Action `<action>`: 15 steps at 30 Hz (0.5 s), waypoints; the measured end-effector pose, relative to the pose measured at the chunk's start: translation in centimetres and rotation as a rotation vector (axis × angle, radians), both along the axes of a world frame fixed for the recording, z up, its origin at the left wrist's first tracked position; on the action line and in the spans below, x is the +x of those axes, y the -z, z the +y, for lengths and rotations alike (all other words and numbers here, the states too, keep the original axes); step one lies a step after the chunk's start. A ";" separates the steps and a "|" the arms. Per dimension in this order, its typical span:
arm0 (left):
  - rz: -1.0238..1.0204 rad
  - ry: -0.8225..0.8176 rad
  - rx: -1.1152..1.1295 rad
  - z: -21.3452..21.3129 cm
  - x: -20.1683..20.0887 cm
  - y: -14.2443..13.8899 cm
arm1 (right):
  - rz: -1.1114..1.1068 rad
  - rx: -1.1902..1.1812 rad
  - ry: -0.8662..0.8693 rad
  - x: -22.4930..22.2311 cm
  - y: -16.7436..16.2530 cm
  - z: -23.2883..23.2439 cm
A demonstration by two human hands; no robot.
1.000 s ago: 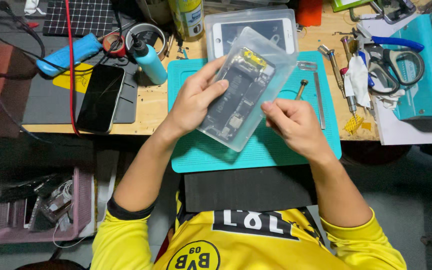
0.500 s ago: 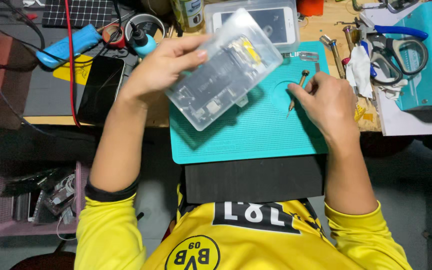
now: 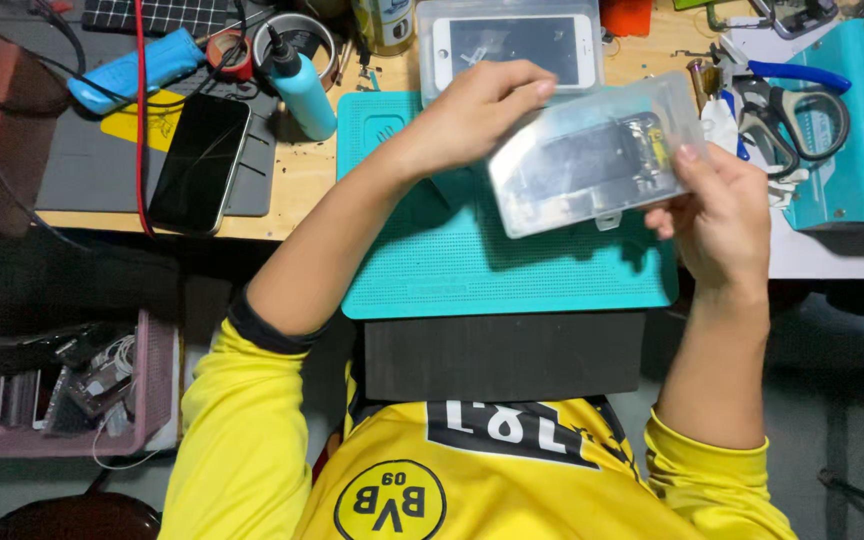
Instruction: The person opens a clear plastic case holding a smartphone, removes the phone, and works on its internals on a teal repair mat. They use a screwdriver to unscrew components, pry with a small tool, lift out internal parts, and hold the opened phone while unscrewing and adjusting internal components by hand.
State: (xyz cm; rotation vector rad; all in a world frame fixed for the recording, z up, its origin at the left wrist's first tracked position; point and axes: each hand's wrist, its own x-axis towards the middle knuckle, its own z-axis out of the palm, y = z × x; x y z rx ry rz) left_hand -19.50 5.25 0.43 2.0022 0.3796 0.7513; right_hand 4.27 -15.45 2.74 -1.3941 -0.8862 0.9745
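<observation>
Both hands hold a clear plastic case (image 3: pixel 592 165) with a phone circuit board inside, lifted above the teal work mat (image 3: pixel 502 270). My left hand (image 3: pixel 472 110) grips its upper left end, with the fingers curled over the top edge. My right hand (image 3: pixel 717 215) holds its right end, thumb on the upper face. The case lies nearly level, tilted slightly up to the right.
A white phone in a clear tray (image 3: pixel 512 45) lies behind the mat. A black phone (image 3: pixel 197 165) rests on a grey pad at left, near a blue bottle (image 3: pixel 302 85). Scissors (image 3: pixel 802 105) and tools sit at right. A pink basket (image 3: pixel 62 385) stands on the floor.
The case has swung to the right and turned nearly level. My right hand left the mat and took hold of the case's right end; the left hand followed along.
</observation>
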 end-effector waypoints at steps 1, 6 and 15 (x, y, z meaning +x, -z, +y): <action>-0.015 -0.115 0.159 -0.3 -1.0 0.0 | 0.019 0.009 0.019 0.4 0.0 -0.3; 0.348 -0.134 0.524 -2.8 -8.6 0.7 | 0.012 -0.078 -0.009 1.4 0.7 -0.8; 0.139 -0.210 0.868 -4.1 -10.1 1.2 | 0.119 -0.083 -0.183 -2.7 1.6 1.1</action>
